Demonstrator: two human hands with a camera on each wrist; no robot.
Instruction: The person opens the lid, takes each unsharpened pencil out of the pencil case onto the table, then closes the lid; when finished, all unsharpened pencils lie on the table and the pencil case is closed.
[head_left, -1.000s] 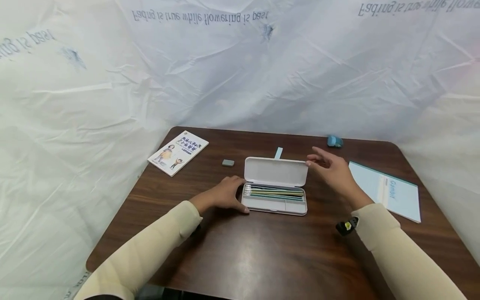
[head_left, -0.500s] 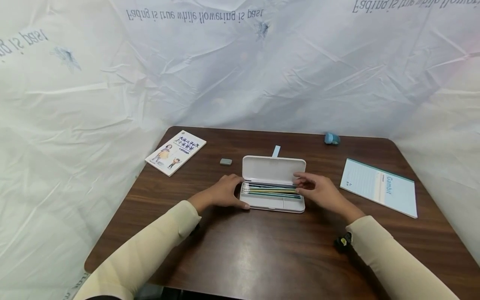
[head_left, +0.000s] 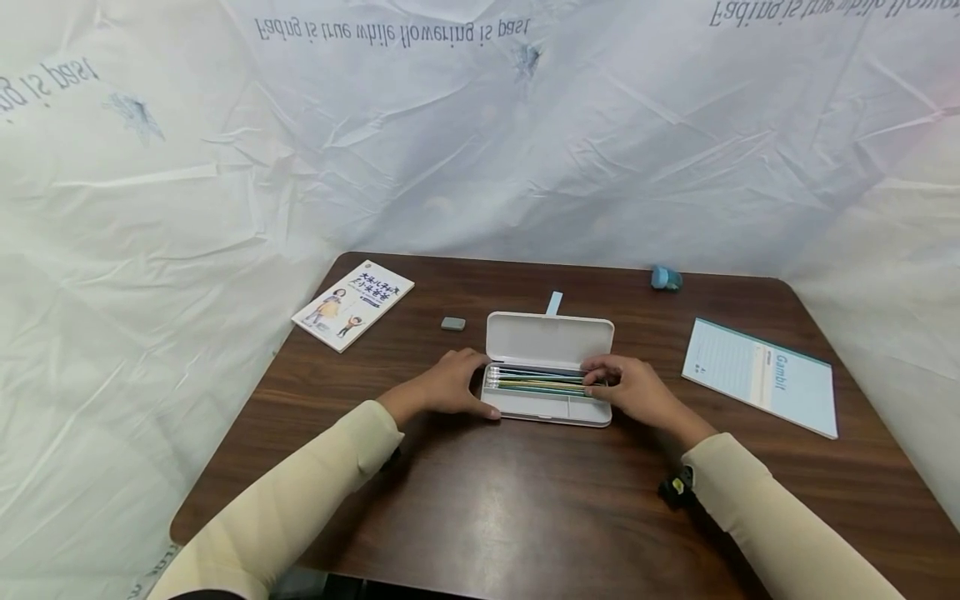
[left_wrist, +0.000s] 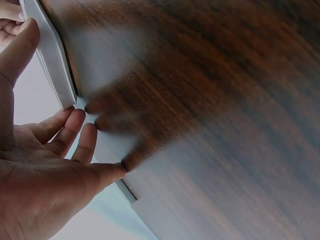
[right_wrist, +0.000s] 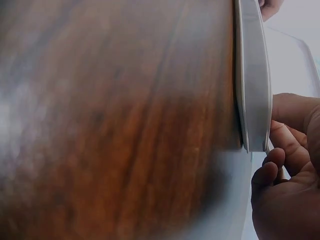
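Note:
An opened white pencil case lies on the table with its lid tipped back. Several pencils, dark, green and yellowish, lie side by side in its long compartment. My left hand holds the case's left end, thumb at the front corner and fingers behind. In the left wrist view, that hand's thumb lies against the case's side wall. My right hand reaches into the right end, its curled fingers and thumb at the pencils' ends. The right wrist view shows its fingers partly behind the case wall.
A grey eraser sits behind and left of the case. Further left is a picture-covered book. A blue pencil sharpener-like object stands near the back edge, and a light-blue notebook lies on the right. White sheeting surrounds the table.
My right hand has left the lid's right edge, come down into the case and moved left over the pencils' ends. The left hand stays at the case's left end.

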